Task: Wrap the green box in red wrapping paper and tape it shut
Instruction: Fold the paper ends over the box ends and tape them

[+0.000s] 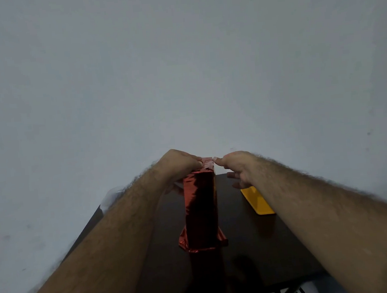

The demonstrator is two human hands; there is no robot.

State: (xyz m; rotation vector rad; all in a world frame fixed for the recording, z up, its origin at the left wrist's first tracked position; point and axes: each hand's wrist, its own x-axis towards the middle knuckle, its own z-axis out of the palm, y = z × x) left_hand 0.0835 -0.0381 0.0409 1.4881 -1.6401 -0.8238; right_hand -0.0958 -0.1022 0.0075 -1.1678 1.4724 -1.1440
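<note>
Red paper (200,207) covers the upright box; my left hand (180,163) and right hand (234,166) pinch its top fold, bottom flaps loose.

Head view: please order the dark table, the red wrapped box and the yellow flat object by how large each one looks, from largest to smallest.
1. dark table, by far the largest.
2. red wrapped box, standing upright.
3. yellow flat object, smallest, though the right forearm partly covers it.
</note>
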